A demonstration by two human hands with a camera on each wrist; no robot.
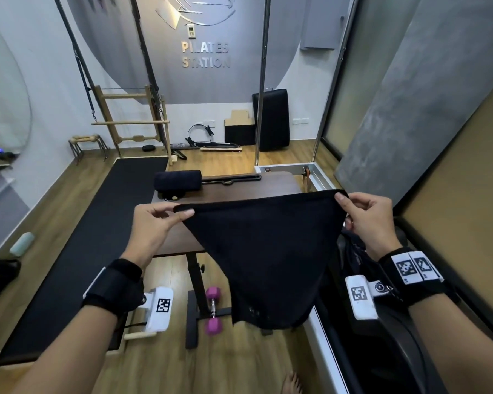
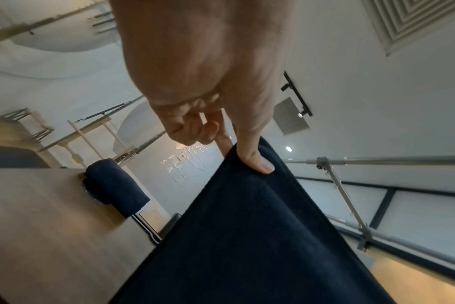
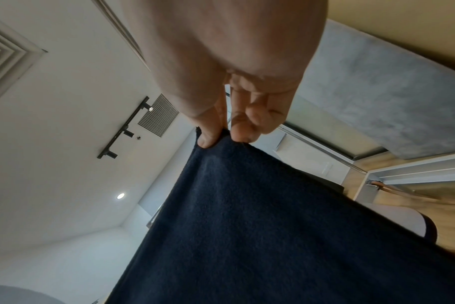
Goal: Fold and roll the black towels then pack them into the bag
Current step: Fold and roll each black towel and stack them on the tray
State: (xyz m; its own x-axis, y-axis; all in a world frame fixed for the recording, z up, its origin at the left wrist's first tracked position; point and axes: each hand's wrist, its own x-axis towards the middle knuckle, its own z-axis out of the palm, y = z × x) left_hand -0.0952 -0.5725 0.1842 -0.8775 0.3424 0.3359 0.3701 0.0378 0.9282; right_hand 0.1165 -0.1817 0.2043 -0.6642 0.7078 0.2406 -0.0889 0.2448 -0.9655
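Note:
A black towel [image 1: 265,251] hangs spread in the air above the near edge of a small brown table [image 1: 239,186]. My left hand [image 1: 180,213] pinches its upper left corner between thumb and forefinger, and my right hand [image 1: 343,201] pinches the upper right corner. The wrist views show the same pinches: left hand [image 2: 244,158] on the towel [image 2: 260,236], right hand [image 3: 221,137] on the towel [image 3: 273,226]. A second black towel, rolled up [image 1: 178,180], lies at the table's far left corner, also visible as the rolled towel [image 2: 114,187]. Something dark [image 1: 353,251], perhaps a bag, lies low on the right behind the towel.
A black floor mat [image 1: 77,251] runs along the left. A pink dumbbell [image 1: 212,311] lies on the wood floor by the table's black stand [image 1: 195,280]. A metal-framed reformer [image 1: 305,172] sits behind the table; wooden ladder equipment [image 1: 131,123] stands at the back left.

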